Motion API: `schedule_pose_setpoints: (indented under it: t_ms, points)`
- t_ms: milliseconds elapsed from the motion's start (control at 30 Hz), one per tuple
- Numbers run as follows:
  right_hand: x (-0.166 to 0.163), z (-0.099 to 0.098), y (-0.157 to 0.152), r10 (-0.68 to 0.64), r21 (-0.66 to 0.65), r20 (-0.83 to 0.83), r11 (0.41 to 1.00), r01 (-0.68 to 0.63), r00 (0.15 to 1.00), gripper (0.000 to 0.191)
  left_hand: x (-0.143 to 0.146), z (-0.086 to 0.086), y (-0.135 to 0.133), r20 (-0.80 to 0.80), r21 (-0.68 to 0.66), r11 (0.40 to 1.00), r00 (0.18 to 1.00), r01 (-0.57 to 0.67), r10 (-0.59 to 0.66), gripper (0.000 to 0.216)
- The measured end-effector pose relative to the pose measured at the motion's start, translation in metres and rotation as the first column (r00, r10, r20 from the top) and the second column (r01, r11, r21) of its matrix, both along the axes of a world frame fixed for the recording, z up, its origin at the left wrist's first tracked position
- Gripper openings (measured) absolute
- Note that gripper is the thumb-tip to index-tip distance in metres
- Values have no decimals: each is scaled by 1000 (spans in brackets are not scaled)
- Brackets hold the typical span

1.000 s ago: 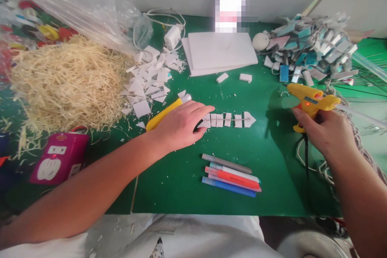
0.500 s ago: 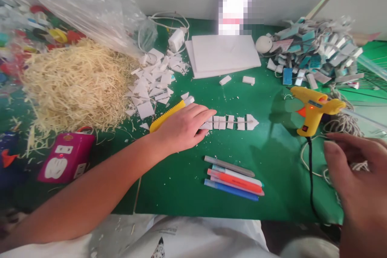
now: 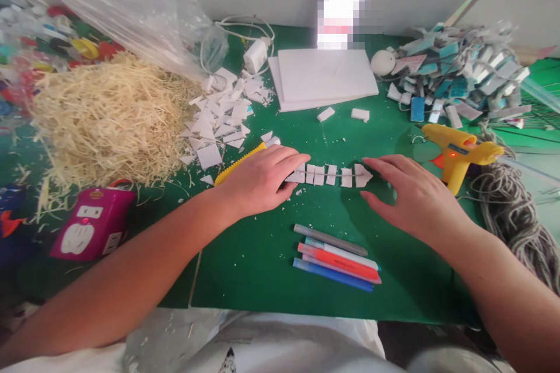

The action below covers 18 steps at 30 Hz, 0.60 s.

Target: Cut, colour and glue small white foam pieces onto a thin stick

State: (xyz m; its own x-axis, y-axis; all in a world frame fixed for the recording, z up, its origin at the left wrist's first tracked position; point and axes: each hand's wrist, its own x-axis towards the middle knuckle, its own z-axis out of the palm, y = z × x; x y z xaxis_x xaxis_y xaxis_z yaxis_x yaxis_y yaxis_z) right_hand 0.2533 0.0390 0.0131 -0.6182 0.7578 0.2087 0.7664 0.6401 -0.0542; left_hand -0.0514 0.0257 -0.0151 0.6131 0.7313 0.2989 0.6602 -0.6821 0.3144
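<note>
A row of small white foam pieces (image 3: 332, 175) on a thin stick lies across the green table (image 3: 262, 262), ending in an arrow-shaped tip on the right. My left hand (image 3: 258, 180) rests flat on the row's left end, fingers stretched out. My right hand (image 3: 409, 195) is open, palm down, with its fingertips at the arrow tip. A yellow glue gun (image 3: 459, 151) stands on the table just right of my right hand, its red light on.
A yellow utility knife (image 3: 238, 162) lies behind my left hand. Several markers (image 3: 336, 256) lie near the front. White foam sheets (image 3: 321, 77), foam scraps (image 3: 223, 116), a straw pile (image 3: 105, 116), a pink power strip (image 3: 94, 224), a heap of foam pieces (image 3: 459, 70) and grey cord (image 3: 516, 215) surround the area.
My right hand let go of the glue gun, which now stands on the table, then swung left to the arrow tip of the foam row. My left hand stayed put.
</note>
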Motion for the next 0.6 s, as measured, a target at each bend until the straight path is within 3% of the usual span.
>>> schedule_pose_setpoints:
  t_ms: [333, 600]
  points:
    - [3, -4, 2, -27, -17, -72, 1000, 26, 997, 22, 2, 0, 5, -11, 5, 1000, 1000, 5, -4, 40]
    - [5, -7, -7, -15, 52, -23, 999, 16, 1000, 24, 9, 0, 21, -39, 18, 1000, 999, -19, 20, 45]
